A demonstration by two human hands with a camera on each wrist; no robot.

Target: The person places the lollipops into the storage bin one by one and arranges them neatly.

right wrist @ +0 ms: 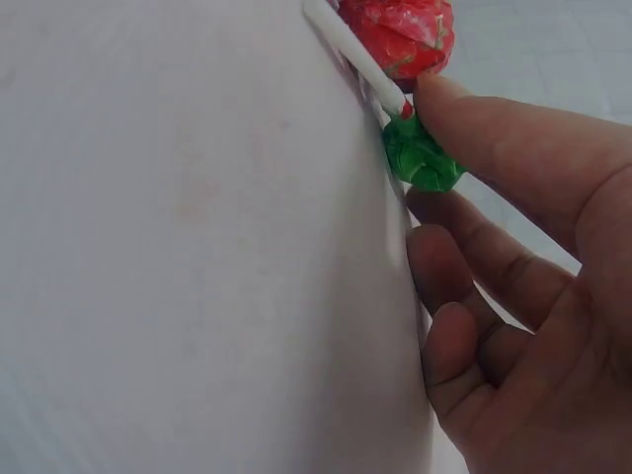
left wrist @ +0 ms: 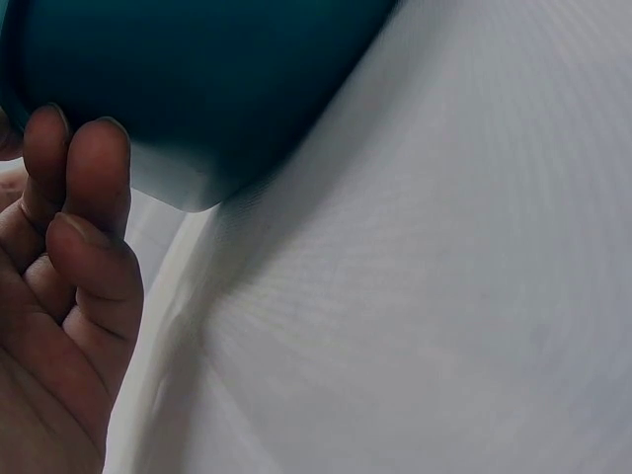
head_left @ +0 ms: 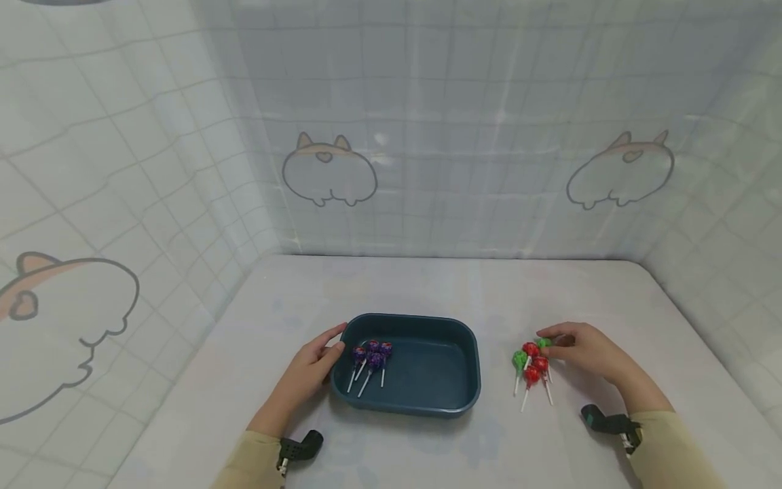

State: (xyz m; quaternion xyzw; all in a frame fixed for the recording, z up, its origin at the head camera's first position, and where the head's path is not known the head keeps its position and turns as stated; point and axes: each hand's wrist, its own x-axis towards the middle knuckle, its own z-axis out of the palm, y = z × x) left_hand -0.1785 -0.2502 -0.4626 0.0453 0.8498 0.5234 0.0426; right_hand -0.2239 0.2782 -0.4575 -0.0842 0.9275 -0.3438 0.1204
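Note:
A dark teal rectangular bin (head_left: 421, 367) stands on the table, with several purple-wrapped lollipops (head_left: 374, 361) lying at its left end. My left hand (head_left: 308, 370) holds the bin's left side, thumb over the rim and fingers against the outer wall; the left wrist view shows the curled fingers (left wrist: 99, 178) touching that wall. To the right of the bin lies a cluster of red lollipops (head_left: 532, 375) and green lollipops (head_left: 519, 360). At its upper right, my right hand (head_left: 586, 350) pinches a green lollipop (right wrist: 425, 158) between thumb and index finger, beside a red one (right wrist: 405, 35).
The white table (head_left: 391, 292) meets a tile-patterned curtain (head_left: 464, 204) at the back, and similar sheets hang at both sides. Small black devices are strapped to the left wrist (head_left: 301, 448) and the right wrist (head_left: 605, 421).

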